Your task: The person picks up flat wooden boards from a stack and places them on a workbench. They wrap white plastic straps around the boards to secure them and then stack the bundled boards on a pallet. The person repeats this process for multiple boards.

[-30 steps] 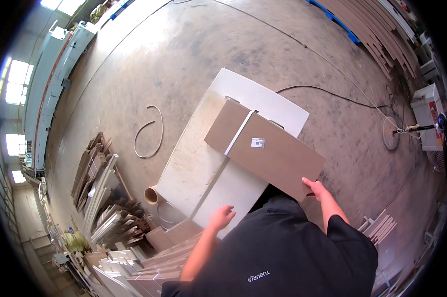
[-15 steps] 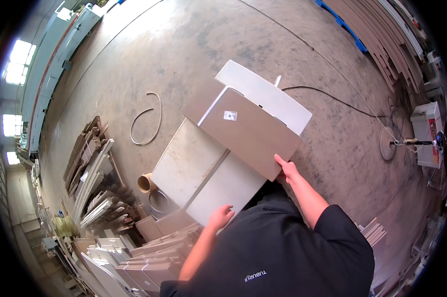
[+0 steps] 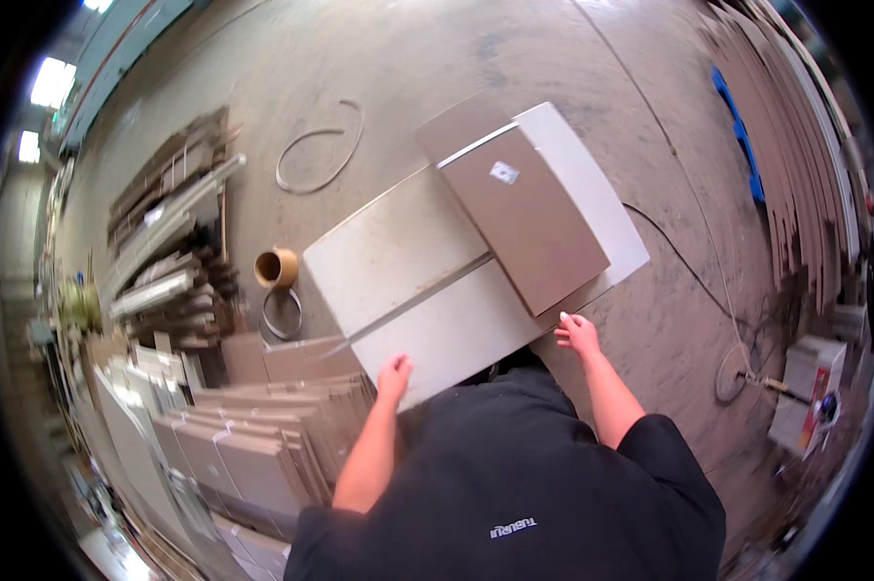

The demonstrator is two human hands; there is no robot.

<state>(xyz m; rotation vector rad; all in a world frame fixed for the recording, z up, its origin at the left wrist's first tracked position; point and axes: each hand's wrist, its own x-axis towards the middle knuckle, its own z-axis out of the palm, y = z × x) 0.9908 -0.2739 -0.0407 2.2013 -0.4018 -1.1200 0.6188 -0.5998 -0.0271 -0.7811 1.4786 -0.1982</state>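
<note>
A brown panel (image 3: 529,228) with a small white label and a white strap near its far end lies across a pale, table-like surface (image 3: 388,252). White board (image 3: 597,189) shows beneath its right side. My right hand (image 3: 579,334) is just off the brown panel's near corner, its fingers loosely bent and apart, with nothing visible in them. Over the near left part of the pale surface is my left hand (image 3: 394,376), also with loosely bent fingers and holding nothing I can see. A dark gap (image 3: 427,290) runs across the pale surface.
Strapped stacks of brown panels (image 3: 233,455) stand at the near left, beyond them a pile of offcuts (image 3: 170,223). A cardboard tube (image 3: 275,267) and a loose strip (image 3: 321,145) lie on the floor. Long boards (image 3: 795,145) and a cable (image 3: 684,257) are at the right.
My right hand has let go of the brown panel's near corner. The view has turned, so the panel now sits further right and points more toward me.
</note>
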